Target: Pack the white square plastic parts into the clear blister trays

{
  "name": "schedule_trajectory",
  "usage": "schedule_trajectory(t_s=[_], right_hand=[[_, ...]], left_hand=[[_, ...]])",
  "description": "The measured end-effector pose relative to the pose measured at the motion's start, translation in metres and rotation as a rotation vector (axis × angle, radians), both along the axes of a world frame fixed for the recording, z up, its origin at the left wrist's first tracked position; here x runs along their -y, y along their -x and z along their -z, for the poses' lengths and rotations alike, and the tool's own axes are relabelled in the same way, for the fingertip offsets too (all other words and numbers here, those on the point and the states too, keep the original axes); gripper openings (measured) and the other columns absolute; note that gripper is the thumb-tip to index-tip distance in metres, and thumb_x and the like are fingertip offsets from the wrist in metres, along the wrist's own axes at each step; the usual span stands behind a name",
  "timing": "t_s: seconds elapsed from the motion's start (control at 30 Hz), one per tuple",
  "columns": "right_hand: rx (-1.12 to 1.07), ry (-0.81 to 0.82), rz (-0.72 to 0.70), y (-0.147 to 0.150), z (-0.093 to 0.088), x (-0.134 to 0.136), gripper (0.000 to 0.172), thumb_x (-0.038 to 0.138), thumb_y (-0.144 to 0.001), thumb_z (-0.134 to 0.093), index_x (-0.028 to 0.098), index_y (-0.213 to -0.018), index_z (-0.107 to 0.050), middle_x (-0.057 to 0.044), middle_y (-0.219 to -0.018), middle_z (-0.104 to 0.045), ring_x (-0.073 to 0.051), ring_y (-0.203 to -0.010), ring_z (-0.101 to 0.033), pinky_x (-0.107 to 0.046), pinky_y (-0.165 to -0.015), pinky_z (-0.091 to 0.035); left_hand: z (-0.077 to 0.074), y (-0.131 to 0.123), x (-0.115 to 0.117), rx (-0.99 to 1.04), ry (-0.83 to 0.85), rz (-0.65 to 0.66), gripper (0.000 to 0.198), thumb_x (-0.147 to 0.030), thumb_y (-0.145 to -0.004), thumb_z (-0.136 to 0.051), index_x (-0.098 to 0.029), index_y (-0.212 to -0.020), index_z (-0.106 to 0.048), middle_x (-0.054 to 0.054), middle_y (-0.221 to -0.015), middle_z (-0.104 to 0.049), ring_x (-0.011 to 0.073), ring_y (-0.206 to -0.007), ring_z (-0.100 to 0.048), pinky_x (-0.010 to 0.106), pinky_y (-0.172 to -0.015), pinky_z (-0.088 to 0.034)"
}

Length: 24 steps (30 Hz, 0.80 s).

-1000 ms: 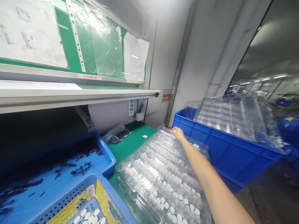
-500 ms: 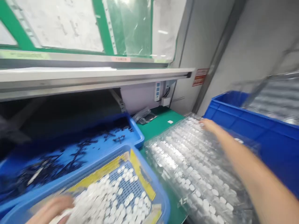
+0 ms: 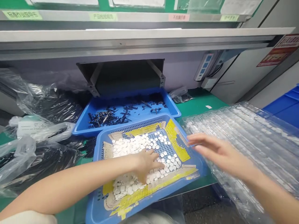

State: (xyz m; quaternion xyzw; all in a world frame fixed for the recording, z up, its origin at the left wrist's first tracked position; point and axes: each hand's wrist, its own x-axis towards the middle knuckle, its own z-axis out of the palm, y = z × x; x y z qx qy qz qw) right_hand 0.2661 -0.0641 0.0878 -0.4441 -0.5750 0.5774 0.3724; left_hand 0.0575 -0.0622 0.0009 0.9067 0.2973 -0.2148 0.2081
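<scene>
My left hand (image 3: 148,163) lies in a blue perforated basket (image 3: 93,189), its fingers spread over many small white rounded pieces (image 3: 126,146). Yellow tape and cardboard strips line the basket's sides. Above the basket's right rim is my right hand (image 3: 219,152), fingers stretched out and thumb apart, with nothing visible in it; I cannot tell whether it touches the rim. Beside and partly beneath that hand lies a stack of clear plastic trays (image 3: 235,130), with white pieces in rows.
Behind the basket sits a shallow blue tray (image 3: 140,117) of black plastic parts. Clear bags (image 3: 37,137) holding black parts crowd the left. A shelf edge (image 3: 116,45) crosses overhead. A power strip (image 3: 203,67) hangs at the back; a blue crate (image 3: 285,102) stands right.
The view has swung left. My right hand has left the far edge of the clear trays and come to the basket. My left hand has moved further in over the white pieces.
</scene>
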Motion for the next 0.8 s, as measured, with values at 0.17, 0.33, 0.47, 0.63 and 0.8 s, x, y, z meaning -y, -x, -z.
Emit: schedule_trajectory(t_s=[0.17,0.33,0.47,0.63,0.8], right_hand=[[-0.104,0.426,0.007,0.073,0.028,0.018,0.021,0.03,-0.064,-0.058,0.021,-0.084,-0.058,-0.004,-0.102,-0.052,-0.019,-0.097,-0.044,-0.037,-0.081,-0.034],[-0.136,0.654,0.225,0.093,0.062,0.004,0.019,0.032,-0.067,-0.054,0.024,-0.085,-0.055,-0.001,-0.11,-0.048,-0.017,-0.102,-0.039,-0.036,-0.08,-0.03],[-0.29,0.801,0.189,0.097,0.064,0.003,0.011,0.031,-0.069,-0.05,0.021,-0.073,-0.054,-0.001,-0.084,-0.055,-0.014,-0.075,-0.049,-0.032,-0.066,-0.036],[-0.65,0.849,0.024,0.099,0.056,0.005,0.015,0.029,-0.074,-0.044,0.019,-0.077,-0.053,-0.001,-0.068,-0.057,-0.015,-0.065,-0.053,-0.04,-0.066,-0.04],[-0.868,0.849,0.08,0.096,0.055,0.002,0.018,0.027,-0.078,-0.038,0.018,-0.081,-0.053,-0.002,-0.073,-0.061,-0.017,-0.075,-0.057,-0.041,-0.072,-0.04]], left_hand=[[-0.008,-0.001,0.014,-0.043,-0.066,-0.127,0.06,-0.027,-0.054,-0.061,-0.021,-0.111,-0.042,0.018,-0.11,-0.042,0.0355,-0.09,-0.045,0.042,-0.059,-0.041],[-0.008,0.016,0.003,0.073,0.033,-0.454,0.034,-0.013,-0.057,-0.049,-0.014,-0.091,-0.05,0.012,-0.08,-0.054,0.027,-0.067,-0.053,0.033,-0.052,-0.039],[-0.024,0.027,-0.015,0.194,0.123,-0.519,0.023,-0.014,-0.061,-0.042,-0.017,-0.083,-0.046,0.002,-0.071,-0.053,0.0154,-0.06,-0.051,0.021,-0.045,-0.035],[-0.061,0.015,-0.016,0.562,0.185,-0.582,0.014,-0.019,-0.067,-0.04,-0.019,-0.08,-0.046,-0.001,-0.075,-0.051,0.0111,-0.063,-0.048,0.018,-0.047,-0.034],[-0.081,0.013,-0.012,0.707,0.145,-0.614,0.014,-0.014,-0.068,-0.039,-0.017,-0.079,-0.047,0.001,-0.082,-0.049,0.01,-0.06,-0.052,0.018,-0.049,-0.04]])
